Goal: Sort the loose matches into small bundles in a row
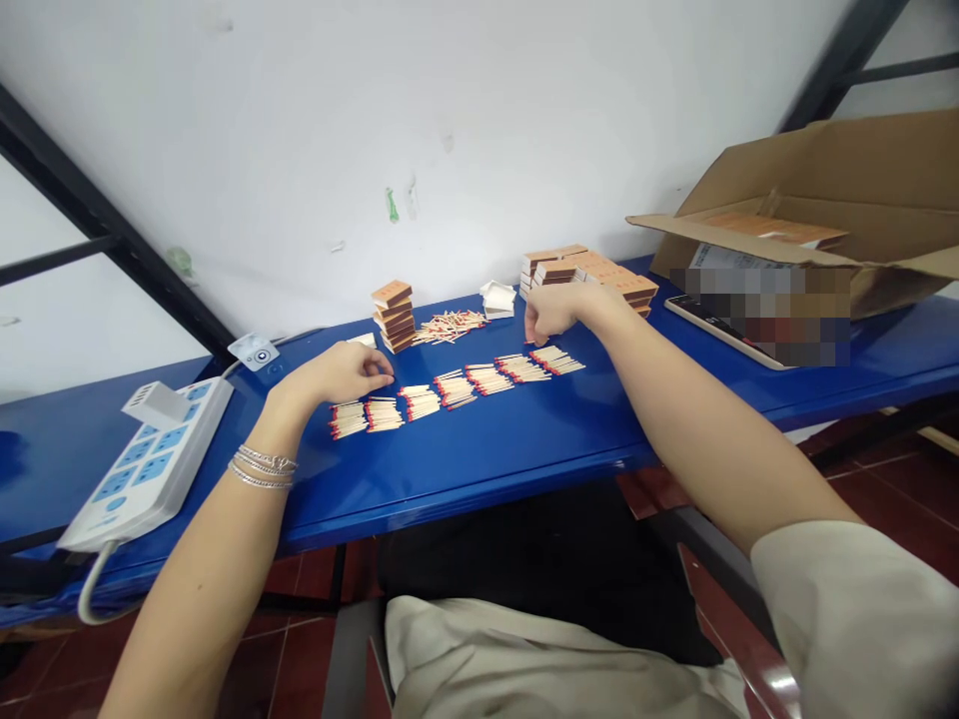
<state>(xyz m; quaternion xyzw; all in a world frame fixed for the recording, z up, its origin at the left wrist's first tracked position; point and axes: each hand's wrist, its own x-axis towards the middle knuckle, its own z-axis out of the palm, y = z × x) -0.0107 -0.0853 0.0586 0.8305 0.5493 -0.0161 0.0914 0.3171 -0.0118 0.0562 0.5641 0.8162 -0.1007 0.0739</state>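
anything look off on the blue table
The loose matchsticks beside the matchbox stack lie in a jumbled heap, unlike the tidy red-tipped match bundles lined up in a row; the stack itself also sits crooked.

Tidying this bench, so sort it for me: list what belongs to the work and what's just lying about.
Work: left hand, right hand, rows of matches, loose matches, matchbox stacks.

Lying about: power strip, carton, blurred device, white scraps.
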